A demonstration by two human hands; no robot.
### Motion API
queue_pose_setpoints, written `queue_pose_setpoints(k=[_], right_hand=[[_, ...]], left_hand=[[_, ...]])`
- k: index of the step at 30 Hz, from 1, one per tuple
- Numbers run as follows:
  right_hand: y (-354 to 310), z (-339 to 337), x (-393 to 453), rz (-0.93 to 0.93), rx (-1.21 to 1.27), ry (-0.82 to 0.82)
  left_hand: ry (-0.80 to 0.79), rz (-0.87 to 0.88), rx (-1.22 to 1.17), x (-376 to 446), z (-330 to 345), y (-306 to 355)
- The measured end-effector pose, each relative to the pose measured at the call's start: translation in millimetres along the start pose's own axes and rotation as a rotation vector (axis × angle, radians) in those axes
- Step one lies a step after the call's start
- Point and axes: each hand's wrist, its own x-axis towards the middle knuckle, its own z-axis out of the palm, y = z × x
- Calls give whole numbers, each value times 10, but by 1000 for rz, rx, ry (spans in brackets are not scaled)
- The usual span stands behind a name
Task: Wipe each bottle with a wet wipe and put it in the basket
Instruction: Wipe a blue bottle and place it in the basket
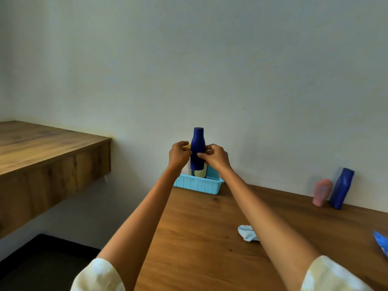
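A dark blue bottle stands upright above the light blue basket at the far end of the wooden table. My right hand pinches the bottle's side. My left hand curls on its other side, by a yellow-capped bottle that it mostly hides. A pale cream bottle sits in the basket below the blue one. A crumpled light blue wipe lies on the table under my right forearm. A pink bottle and a second dark blue bottle lean by the wall at the right.
The wooden table runs along the white wall. A blue packet pokes in at the right edge. A second wooden counter stands to the left, across a gap with dark floor below.
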Motion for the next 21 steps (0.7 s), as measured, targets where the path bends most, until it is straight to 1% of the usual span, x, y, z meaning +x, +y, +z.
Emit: queue_pose_setpoints(k=[4, 7, 9, 15, 21], right_hand=[[152, 336, 188, 49, -36, -15], [259, 495, 250, 72, -41, -19], [309, 571, 262, 60, -72, -25], [379, 644, 259, 46, -156, -73], [368, 682, 250, 14, -250, -100]], left_hand=[[13, -79, 18, 187, -57, -251], [52, -91, 35, 210, -72, -378], [53, -78, 110, 227, -76, -444], [42, -60, 256, 262, -86, -592], [22, -104, 241, 246, -119, -648]])
